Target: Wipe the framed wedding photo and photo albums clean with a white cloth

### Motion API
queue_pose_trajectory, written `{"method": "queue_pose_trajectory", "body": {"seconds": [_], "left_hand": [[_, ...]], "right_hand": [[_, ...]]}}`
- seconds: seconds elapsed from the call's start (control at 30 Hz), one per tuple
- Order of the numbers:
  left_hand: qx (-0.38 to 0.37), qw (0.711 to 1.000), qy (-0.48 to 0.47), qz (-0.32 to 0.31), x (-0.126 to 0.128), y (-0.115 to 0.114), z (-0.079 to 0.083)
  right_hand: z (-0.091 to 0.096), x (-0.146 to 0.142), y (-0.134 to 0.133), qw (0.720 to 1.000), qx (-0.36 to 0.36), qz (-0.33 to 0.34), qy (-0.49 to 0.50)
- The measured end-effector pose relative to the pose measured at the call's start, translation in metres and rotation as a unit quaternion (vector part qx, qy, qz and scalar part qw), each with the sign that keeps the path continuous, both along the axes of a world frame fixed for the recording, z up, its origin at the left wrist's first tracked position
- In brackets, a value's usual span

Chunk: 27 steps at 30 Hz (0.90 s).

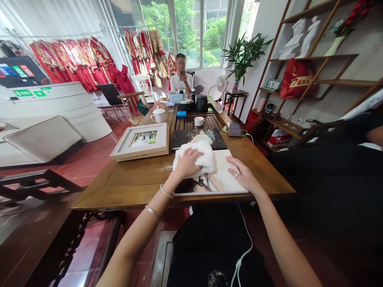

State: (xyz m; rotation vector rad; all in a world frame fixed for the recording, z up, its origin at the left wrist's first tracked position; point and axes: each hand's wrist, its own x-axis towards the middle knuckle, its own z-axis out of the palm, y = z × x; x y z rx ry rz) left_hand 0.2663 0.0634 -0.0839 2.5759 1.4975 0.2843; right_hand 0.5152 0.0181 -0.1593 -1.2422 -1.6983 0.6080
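Note:
A photo print panel (224,165) lies at the near edge of the wooden table, partly covered by a bunched white towel (207,154). My left hand (187,162) is closed over the towel and presses it onto the panel's upper left part. Along the right edge of the panel rests my right hand (243,174), its fingers stretched out and a ring on one of them. Part of the printed picture is hidden under the towel and my left hand. Just beyond it sits a dark board with a floral pattern (220,140).
A framed photo (143,139) lies on the table's left side. Farther back are a lidded white cup (159,115), a small white cup (199,121) and a black kettle (201,103). A person (181,81) sits at the far end. Another person's dark clothing is at right.

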Motion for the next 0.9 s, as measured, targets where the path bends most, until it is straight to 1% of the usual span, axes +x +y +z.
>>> {"method": "queue_pose_trajectory", "body": {"seconds": [0.07, 0.1, 0.13, 0.2, 0.3, 0.53, 0.63, 0.7, 0.77, 0.83, 0.9], "left_hand": [[0.018, 0.999, -0.003, -0.027, -0.008, 0.015, -0.002], [0.025, 0.999, -0.003, -0.037, -0.011, 0.018, -0.003], [0.03, 0.999, -0.002, -0.043, -0.013, 0.019, -0.004], [0.033, 0.999, 0.001, -0.043, -0.015, 0.014, -0.004], [0.026, 0.999, 0.007, -0.032, -0.015, -0.01, -0.004], [-0.001, 0.999, 0.009, -0.033, -0.027, -0.09, -0.001], [-0.015, 0.999, 0.009, -0.035, -0.032, -0.109, 0.001], [-0.017, 0.999, 0.006, -0.041, -0.033, -0.11, 0.001], [-0.015, 0.999, -0.001, -0.052, -0.034, -0.101, 0.001], [-0.012, 0.998, -0.008, -0.065, -0.034, -0.084, 0.0], [-0.006, 0.997, -0.014, -0.071, -0.034, -0.062, 0.0]], "right_hand": [[0.0, 0.0, 0.0, 1.0, 0.0, 0.0, 0.002], [0.0, 0.0, 0.0, 1.0, 0.001, -0.001, 0.003], [0.0, 0.0, 0.0, 1.0, 0.001, -0.002, 0.004], [0.0, 0.0, 0.0, 1.0, 0.004, -0.005, 0.003], [0.0, -0.001, 0.0, 1.0, 0.007, -0.009, -0.003], [0.001, -0.002, -0.001, 1.0, 0.017, -0.01, -0.004], [0.001, -0.002, -0.001, 1.0, 0.015, -0.009, -0.01], [0.001, -0.002, -0.001, 1.0, 0.013, -0.01, -0.013], [0.001, -0.002, -0.001, 1.0, 0.012, -0.01, -0.013], [0.001, -0.002, -0.001, 1.0, 0.012, -0.008, -0.01], [0.001, -0.002, -0.001, 1.0, 0.015, -0.005, -0.007]]}}
